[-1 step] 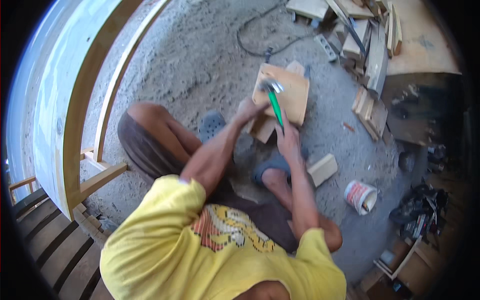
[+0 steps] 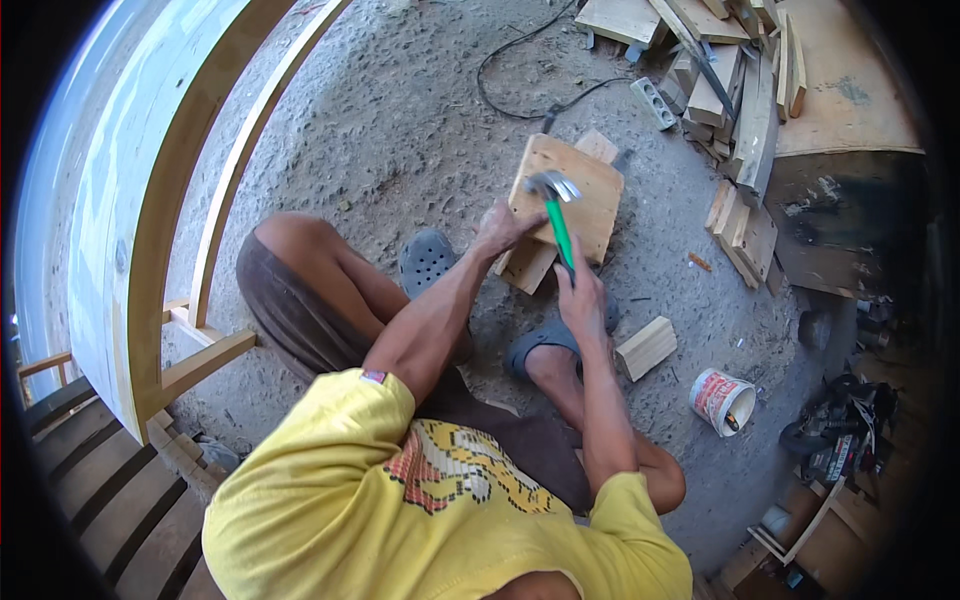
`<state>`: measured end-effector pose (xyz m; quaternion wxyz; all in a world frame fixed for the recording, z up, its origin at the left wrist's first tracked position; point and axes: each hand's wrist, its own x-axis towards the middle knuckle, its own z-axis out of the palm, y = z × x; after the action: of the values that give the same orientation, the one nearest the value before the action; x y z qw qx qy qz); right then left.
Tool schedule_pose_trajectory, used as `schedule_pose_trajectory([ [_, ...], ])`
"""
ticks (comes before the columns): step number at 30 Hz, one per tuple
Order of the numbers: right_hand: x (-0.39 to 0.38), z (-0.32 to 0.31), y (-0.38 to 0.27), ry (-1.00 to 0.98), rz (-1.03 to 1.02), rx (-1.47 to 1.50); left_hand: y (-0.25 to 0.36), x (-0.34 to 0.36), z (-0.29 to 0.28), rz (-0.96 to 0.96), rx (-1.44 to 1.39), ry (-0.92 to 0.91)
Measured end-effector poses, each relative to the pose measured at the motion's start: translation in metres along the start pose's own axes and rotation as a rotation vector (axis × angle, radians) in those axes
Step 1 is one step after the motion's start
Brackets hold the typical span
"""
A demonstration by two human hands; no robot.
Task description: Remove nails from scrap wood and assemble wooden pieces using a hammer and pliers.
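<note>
A claw hammer (image 2: 560, 228) with a green handle is in my right hand (image 2: 583, 305), whose fingers wrap round the lower end of the grip. Its metal head hangs over a square wooden board (image 2: 592, 197); I cannot tell whether it touches the wood. My left hand (image 2: 503, 230) grips the board's left near edge, with its fingers close to the hammer head. Under the board lies a narrower wood piece (image 2: 527, 265), which sticks out toward me. Whatever is directly beneath the hammer head, such as a nail, is hidden.
A short wood block (image 2: 647, 348) and a white bucket (image 2: 722, 402) stand at the right. Scrap wood (image 2: 740, 110) is heaped at the far right, near a power strip (image 2: 653, 104) and a black cable (image 2: 480, 75). A wooden frame (image 2: 185, 150) rises at the left.
The picture has shifted slightly and is sharper. My hands, the hammer and the board keep nearly the same places relative to each other.
</note>
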<state>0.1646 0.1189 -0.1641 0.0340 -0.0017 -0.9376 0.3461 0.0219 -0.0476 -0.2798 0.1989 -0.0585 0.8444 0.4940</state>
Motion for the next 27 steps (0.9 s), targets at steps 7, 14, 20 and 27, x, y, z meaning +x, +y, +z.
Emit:
schedule_pose_trajectory([
  [7, -0.068, -0.068, 0.046, 0.272, 0.255, -0.034, 0.001, 0.009, -0.001, -0.149, 0.094, -0.217],
  [14, -0.099, -0.128, 0.074, 0.584, 0.129, -0.231, 0.007, 0.04, -0.012, -0.175, -0.178, -0.223],
  [20, -0.082, -0.135, 0.048, 0.721, 0.146, -0.028, 0.032, 0.061, -0.003, -0.165, -0.073, -0.058],
  [27, -0.043, -0.067, 0.055, 0.088, 0.448, -0.151, 0.057, 0.035, 0.002, 0.01, 0.082, -0.136],
])
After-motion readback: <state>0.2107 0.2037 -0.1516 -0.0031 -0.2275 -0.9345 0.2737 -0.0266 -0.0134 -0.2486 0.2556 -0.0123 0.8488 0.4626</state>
